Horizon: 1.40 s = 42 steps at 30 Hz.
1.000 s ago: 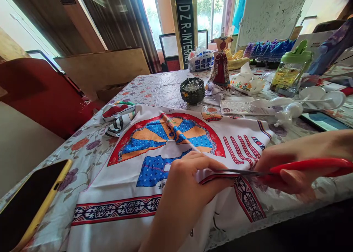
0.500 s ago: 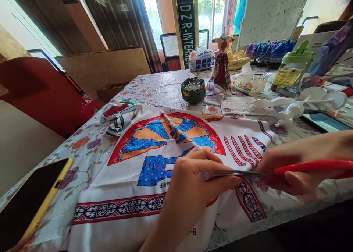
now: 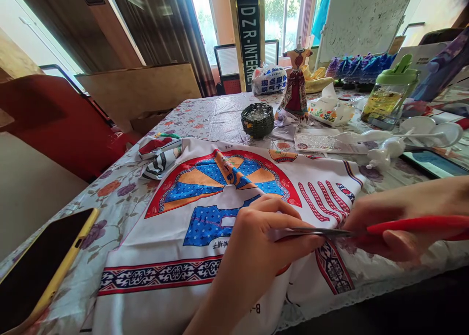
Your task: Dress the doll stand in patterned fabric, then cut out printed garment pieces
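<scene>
A white printed fabric sheet (image 3: 154,247) with a red-edged blue and orange fan shape, a blue garment shape and patterned bands lies across the table in front of me. My left hand (image 3: 267,232) pinches a part of this fabric between thumb and fingers; the pinched bit is mostly hidden. My right hand (image 3: 392,227) grips red-handled scissors (image 3: 414,223) at the right. Their blades point left and reach to my left fingertips, at the fabric. Whether the blades are apart is hard to make out.
A phone in a yellow case (image 3: 47,266) lies at left. Behind the fabric stand a dark woven basket (image 3: 257,121), a doll-sized dress on a stand (image 3: 295,85), a tissue pack (image 3: 331,107) and a green-lidded jar (image 3: 390,95). Another phone (image 3: 434,164) lies at right.
The view has shifted very slightly. Both hands, the scissors and the fabric stay in nearly the same places, with the right hand a touch further right.
</scene>
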Motion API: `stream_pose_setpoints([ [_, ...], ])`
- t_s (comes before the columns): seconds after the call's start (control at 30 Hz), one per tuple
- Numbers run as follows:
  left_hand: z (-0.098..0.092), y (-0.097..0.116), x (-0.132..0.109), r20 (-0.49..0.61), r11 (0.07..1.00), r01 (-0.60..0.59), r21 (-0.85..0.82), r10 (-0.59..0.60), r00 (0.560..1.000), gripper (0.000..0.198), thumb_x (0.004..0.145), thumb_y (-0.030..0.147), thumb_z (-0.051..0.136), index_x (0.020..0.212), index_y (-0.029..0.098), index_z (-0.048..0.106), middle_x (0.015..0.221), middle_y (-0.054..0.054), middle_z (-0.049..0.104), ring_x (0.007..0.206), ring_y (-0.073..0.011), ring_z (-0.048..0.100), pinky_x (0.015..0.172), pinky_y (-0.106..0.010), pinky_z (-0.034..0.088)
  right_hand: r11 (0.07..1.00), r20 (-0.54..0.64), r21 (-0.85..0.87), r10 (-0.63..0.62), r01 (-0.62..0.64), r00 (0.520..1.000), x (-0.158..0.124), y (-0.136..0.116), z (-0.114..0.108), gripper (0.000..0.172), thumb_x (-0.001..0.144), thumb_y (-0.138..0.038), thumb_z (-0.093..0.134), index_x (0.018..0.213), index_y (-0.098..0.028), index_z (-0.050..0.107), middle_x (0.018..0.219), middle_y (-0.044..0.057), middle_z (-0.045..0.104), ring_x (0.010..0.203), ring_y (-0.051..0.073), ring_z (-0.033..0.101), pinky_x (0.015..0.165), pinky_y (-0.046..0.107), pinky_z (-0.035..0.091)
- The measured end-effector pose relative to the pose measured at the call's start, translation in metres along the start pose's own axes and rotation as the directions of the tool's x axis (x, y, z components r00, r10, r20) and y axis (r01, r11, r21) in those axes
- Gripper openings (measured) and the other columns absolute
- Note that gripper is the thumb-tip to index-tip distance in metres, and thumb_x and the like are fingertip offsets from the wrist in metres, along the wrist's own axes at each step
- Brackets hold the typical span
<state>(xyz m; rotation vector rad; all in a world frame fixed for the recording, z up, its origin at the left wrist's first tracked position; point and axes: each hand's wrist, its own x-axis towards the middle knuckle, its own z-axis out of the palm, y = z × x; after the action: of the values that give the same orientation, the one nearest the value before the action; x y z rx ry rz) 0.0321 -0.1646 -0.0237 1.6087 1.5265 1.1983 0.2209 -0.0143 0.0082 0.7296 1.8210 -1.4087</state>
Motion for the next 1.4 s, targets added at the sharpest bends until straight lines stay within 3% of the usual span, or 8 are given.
stream_pose_setpoints([
  [0.13, 0.0, -0.001, 0.001, 0.014, 1.0, -0.006, -0.004, 0.006, 1.0, 0.005, 0.071, 0.025, 0.074, 0.072, 0.019, 0.074, 0.077, -0.002, 0.063, 0.08, -0.0162, 0.057, 0.076, -0.031, 0.044, 0.999, 0.017, 0.042, 0.021, -0.021, 1.0, 0.0, 0.005, -0.002, 0.036, 0.057, -0.039, 0.06, 0.084, -0.018, 0.046, 0.069, -0.002, 0.043, 0.06, 0.009, 0.044, 0.051, 0.019, 0.041],
  [0.3, 0.0, -0.002, 0.0, 0.046, 1.0, 0.013, -0.02, -0.012, 0.999, 0.006, 0.073, 0.025, 0.073, 0.074, 0.019, 0.074, 0.08, -0.002, 0.065, 0.082, -0.0158, 0.057, 0.076, -0.03, 0.044, 0.997, 0.069, 0.07, -0.044, 0.039, 0.997, 0.001, 0.011, -0.004, 0.036, 0.057, -0.037, 0.062, 0.082, -0.019, 0.043, 0.069, -0.003, 0.043, 0.058, 0.008, 0.046, 0.052, 0.019, 0.041],
  [0.5, -0.001, -0.003, 0.0, 0.067, 0.999, 0.009, -0.031, -0.007, 0.998, 0.007, 0.074, 0.025, 0.071, 0.076, 0.02, 0.075, 0.079, -0.002, 0.065, 0.079, -0.0149, 0.058, 0.074, -0.028, 0.045, 0.998, 0.046, 0.056, 0.015, -0.017, 0.999, 0.001, 0.015, -0.005, 0.037, 0.059, -0.039, 0.063, 0.084, -0.018, 0.045, 0.071, -0.002, 0.044, 0.061, 0.008, 0.048, 0.053, 0.017, 0.04],
  [0.77, 0.0, -0.003, 0.001, 0.071, 0.999, 0.022, -0.026, -0.02, 0.997, 0.007, 0.074, 0.025, 0.072, 0.075, 0.02, 0.075, 0.078, -0.002, 0.065, 0.08, -0.0146, 0.058, 0.076, -0.028, 0.044, 0.999, 0.095, 0.042, 0.026, -0.03, 0.995, 0.007, 0.008, -0.002, 0.034, 0.049, -0.038, 0.059, 0.066, -0.017, 0.039, 0.062, -0.003, 0.035, 0.051, 0.003, 0.034, 0.043, 0.014, 0.029],
  [1.03, 0.0, -0.003, 0.001, 0.073, 0.999, 0.027, -0.025, -0.025, 0.997, 0.009, 0.073, 0.027, 0.073, 0.074, 0.019, 0.075, 0.078, -0.002, 0.066, 0.078, -0.0141, 0.058, 0.076, -0.029, 0.044, 0.988, 0.099, 0.137, 0.06, -0.073, 0.993, 0.003, 0.002, 0.002, 0.033, 0.046, -0.03, 0.058, 0.071, -0.017, 0.041, 0.061, -0.004, 0.038, 0.05, 0.004, 0.036, 0.043, 0.015, 0.031],
  [1.4, 0.0, -0.003, 0.0, 0.057, 0.999, 0.019, -0.036, -0.017, 0.998, 0.007, 0.071, 0.025, 0.074, 0.075, 0.019, 0.075, 0.078, -0.003, 0.066, 0.079, -0.0157, 0.057, 0.075, -0.03, 0.045, 0.992, 0.084, 0.119, 0.028, -0.038, 0.996, 0.0, 0.005, 0.001, 0.027, 0.056, -0.028, 0.054, 0.077, -0.018, 0.04, 0.059, -0.005, 0.038, 0.045, 0.002, 0.033, 0.036, 0.011, 0.026],
])
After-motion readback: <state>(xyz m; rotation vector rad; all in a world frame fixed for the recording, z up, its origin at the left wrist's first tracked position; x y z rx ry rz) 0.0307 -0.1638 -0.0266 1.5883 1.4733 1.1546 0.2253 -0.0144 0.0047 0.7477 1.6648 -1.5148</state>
